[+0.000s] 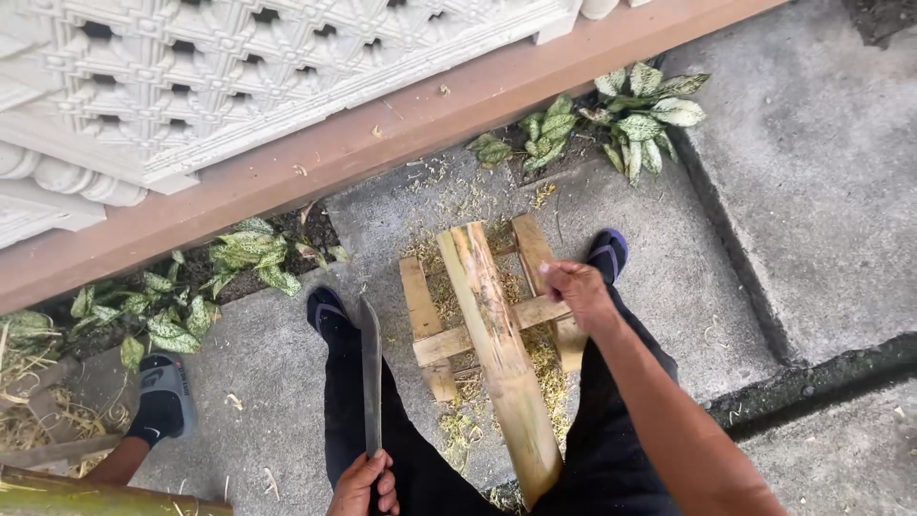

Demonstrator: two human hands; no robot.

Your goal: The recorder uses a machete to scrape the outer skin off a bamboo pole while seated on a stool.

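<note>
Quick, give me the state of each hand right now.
Left hand: closed around the handle of a long dark-bladed machete.
Right hand: fingers curled beside the split yellow-green bamboo length; grip cannot be told.

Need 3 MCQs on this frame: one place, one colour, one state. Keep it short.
1. Where does the bamboo slab lie?
A. on the wooden frame
B. against the white wall
C. in the plants

2. Colour of the strap on the sandal beside the frame?
A. red
B. blue
C. yellow

3. What is the left hand doing?
A. hanging open and empty
B. resting on the bamboo
C. gripping the machete

Answers: 1 A, the slab lies across the frame's slats; 2 B, the strap shows blue; 3 C, fingers wrap the handle, blade pointing away, while the right hand rests at the frame.
</note>
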